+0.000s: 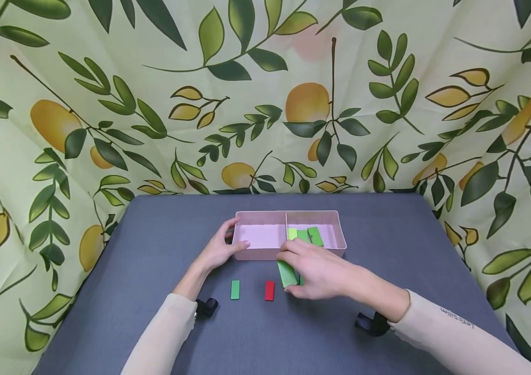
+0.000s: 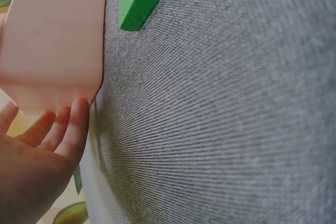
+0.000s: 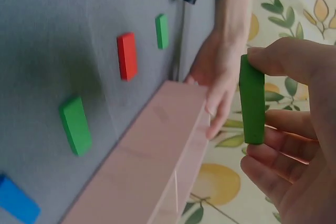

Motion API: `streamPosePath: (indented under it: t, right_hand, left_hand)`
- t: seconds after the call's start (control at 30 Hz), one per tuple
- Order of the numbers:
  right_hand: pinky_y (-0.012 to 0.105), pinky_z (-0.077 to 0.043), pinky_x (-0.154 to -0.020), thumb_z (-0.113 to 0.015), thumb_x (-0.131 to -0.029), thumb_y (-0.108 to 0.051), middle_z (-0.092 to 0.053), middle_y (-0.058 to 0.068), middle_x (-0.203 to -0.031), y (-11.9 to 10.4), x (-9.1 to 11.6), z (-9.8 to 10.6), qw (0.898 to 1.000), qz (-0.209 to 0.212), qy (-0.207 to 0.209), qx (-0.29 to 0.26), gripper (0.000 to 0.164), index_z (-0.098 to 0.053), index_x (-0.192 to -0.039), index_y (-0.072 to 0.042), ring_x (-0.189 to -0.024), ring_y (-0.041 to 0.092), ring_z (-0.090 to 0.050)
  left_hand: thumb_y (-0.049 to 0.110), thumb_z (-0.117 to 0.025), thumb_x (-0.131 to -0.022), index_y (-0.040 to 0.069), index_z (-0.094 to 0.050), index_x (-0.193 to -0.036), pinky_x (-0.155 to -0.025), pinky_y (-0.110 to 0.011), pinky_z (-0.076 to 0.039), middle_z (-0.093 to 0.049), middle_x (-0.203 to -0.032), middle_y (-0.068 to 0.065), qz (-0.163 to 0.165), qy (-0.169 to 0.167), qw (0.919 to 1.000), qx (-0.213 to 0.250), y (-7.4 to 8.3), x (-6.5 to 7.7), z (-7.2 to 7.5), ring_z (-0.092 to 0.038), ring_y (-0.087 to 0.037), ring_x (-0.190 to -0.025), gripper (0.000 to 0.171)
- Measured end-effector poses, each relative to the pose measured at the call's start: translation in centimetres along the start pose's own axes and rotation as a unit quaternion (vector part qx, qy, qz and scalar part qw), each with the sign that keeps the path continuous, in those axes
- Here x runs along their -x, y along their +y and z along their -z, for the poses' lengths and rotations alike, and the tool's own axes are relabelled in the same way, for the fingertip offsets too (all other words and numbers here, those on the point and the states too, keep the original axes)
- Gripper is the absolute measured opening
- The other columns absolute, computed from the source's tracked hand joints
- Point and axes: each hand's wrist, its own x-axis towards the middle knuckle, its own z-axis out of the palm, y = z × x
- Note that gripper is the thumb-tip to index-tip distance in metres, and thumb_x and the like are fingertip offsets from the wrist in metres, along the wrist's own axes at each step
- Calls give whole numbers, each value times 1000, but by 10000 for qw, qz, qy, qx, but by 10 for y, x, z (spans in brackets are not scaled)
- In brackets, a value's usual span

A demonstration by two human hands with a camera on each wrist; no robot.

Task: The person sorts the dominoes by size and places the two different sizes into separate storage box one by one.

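Observation:
A pink two-compartment box [image 1: 260, 254] stands on the cloth. My left hand [image 1: 220, 249] grips its left end, thumb at the front and fingers toward the back corner; fingertips touch the wall in the left wrist view. In front of the box's divider, my right hand [image 1: 319, 268] pinches a green block [image 3: 253, 103] between thumb and fingertips, raised above the table. Several green blocks [image 1: 315, 236] lie in the right compartment; the left one shows a bare floor. Beneath the right hand, another green block [image 3: 76, 125] lies on the cloth, mostly hidden in the head view.
Before the box lie a small green block [image 1: 235, 289] and a red block [image 1: 269, 290]. A blue block [image 3: 18, 200] shows in the right wrist view. Black wrist mounts [image 1: 206, 308] sit at both cuffs. Leaf-patterned fabric [image 1: 256, 104] hangs behind the grey-blue table [image 1: 162, 234].

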Motion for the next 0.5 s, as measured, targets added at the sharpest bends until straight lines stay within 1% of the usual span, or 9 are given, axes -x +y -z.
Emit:
streamPosePath:
  t: [0.1, 0.2, 0.3, 0.43, 0.5]
  right_hand:
    - [32, -50, -87, -83, -80, -31, -58, -1, -118, 6, 3, 7, 9998, 37, 189, 77, 55, -65, -125, -7, -105, 15, -52]
    - [33, -50, -86, -84, -80, -30, -58, 1, -117, 12, 5, 14, 9995, -11, 313, 96, 56, -64, -125, -4, -105, 16, -52]
    - [32, -50, -82, -85, -79, -30, -58, 2, -118, 18, 7, 20, 9990, -142, 412, 89, 58, -64, -126, -3, -104, 17, -52]
    - [31, -51, -79, -86, -78, -30, -59, 2, -120, 25, 9, 29, 9976, -358, 579, 91, 59, -64, -127, -3, -107, 17, -52]
    - [34, -51, -83, -86, -78, -30, -59, 3, -121, 29, 9, 34, 9968, -438, 666, 96, 59, -65, -126, -3, -108, 18, -53]
  left_hand:
    - [29, -80, -89, 18, -37, -156, -110, -62, -33, -36, -158, -14, 13, -16, 10000, -11, 0, 0, 0, -39, -39, -141, 81]
    - [30, -80, -89, 18, -37, -156, -110, -62, -33, -36, -158, -14, 18, -13, 10000, -36, 0, -1, 0, -39, -38, -140, 81]
    - [30, -80, -89, 19, -37, -156, -110, -62, -33, -36, -158, -14, 24, -23, 10000, -40, 0, -1, 0, -39, -39, -141, 81]
    - [30, -80, -89, 20, -37, -156, -109, -64, -33, -35, -159, -14, 36, -25, 10000, -37, 1, 0, 0, -38, -39, -141, 81]
    - [30, -80, -89, 20, -37, -157, -109, -64, -33, -35, -159, -14, 44, -9, 10000, -39, 1, 0, 0, -38, -39, -140, 81]
